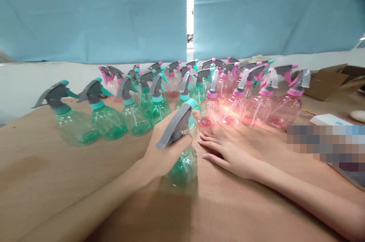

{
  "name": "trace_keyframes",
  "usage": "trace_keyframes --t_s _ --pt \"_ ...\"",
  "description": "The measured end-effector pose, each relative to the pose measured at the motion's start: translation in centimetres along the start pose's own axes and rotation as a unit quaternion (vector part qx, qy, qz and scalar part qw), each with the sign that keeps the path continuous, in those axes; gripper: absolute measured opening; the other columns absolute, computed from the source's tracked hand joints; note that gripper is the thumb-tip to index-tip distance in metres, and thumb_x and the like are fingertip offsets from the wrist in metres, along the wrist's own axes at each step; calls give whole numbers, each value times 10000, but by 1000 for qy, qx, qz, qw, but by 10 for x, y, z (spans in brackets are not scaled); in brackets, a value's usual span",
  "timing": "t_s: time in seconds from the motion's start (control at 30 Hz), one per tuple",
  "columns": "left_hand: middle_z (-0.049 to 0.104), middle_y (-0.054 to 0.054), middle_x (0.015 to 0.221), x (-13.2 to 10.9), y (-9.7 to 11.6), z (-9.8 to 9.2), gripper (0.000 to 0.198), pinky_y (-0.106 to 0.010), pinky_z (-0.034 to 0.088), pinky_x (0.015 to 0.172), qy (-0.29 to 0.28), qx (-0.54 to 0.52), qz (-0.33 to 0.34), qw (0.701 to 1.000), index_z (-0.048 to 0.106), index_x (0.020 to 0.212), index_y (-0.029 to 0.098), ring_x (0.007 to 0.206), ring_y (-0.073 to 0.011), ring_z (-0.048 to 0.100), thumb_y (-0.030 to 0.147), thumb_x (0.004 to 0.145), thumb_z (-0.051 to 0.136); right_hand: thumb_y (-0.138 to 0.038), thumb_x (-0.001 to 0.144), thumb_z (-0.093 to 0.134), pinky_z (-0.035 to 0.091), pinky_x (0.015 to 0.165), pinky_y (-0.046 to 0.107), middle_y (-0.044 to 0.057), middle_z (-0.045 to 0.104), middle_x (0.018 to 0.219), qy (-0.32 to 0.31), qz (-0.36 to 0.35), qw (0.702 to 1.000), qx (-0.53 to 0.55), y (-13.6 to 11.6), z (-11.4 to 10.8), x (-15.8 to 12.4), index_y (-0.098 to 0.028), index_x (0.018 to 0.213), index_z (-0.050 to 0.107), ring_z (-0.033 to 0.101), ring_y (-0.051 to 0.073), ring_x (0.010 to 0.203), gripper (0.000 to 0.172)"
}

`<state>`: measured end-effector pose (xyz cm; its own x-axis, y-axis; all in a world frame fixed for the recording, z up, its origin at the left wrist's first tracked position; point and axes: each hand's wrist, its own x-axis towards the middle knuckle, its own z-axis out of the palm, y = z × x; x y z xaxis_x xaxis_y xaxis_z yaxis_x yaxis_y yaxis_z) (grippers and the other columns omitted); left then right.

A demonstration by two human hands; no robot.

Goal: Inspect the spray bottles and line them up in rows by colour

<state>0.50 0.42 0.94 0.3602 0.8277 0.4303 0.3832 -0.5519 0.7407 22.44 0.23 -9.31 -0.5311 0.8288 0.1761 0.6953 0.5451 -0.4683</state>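
My left hand [162, 151] is wrapped round the neck of a green spray bottle [184, 166] with a grey trigger and teal nozzle; the bottle stands on the brown table [71, 181] in front of me. Just right of that bottle, my right hand [225, 151] lies flat on the table, fingers stretched out and pointing left, holding nothing. Behind both hands stand several green spray bottles [108, 120] on the left and several pink spray bottles [259, 111] on the right, in rows.
A white flat box [330, 120] and a white rounded object [357, 116] lie at the right edge. Brown cardboard [330, 82] sits behind the pink bottles. Blue curtains [99, 14] hang at the back with a bright gap between them.
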Motion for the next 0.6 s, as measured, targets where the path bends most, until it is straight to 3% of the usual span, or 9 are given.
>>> trace_keyframes --t_s 0.23,0.43,0.6 --pt "455 54 618 -1 -2 4 162 -263 404 550 -8 -46 -15 999 523 920 272 593 -137 480 191 780 522 -501 980 391 315 1129 501 85 422 1494 -5 -2 1000 1 1 1 0 -213 1417 470 373 279 1377 529" --pt "588 19 777 0 -4 5 291 -289 459 627 -16 -56 -11 998 545 1086 265 640 -142 528 219 800 533 -497 978 398 317 1125 513 91 431 1487 2 -7 1000 5 2 1 0 -224 1429 452 375 286 1376 530" --pt "542 43 678 0 -3 5 285 -283 453 633 -18 -49 -18 998 547 1090 271 676 -156 566 224 810 531 -493 979 402 322 1122 512 76 430 1489 6 -9 1000 7 2 2 0 -247 1427 454 377 284 1375 514"
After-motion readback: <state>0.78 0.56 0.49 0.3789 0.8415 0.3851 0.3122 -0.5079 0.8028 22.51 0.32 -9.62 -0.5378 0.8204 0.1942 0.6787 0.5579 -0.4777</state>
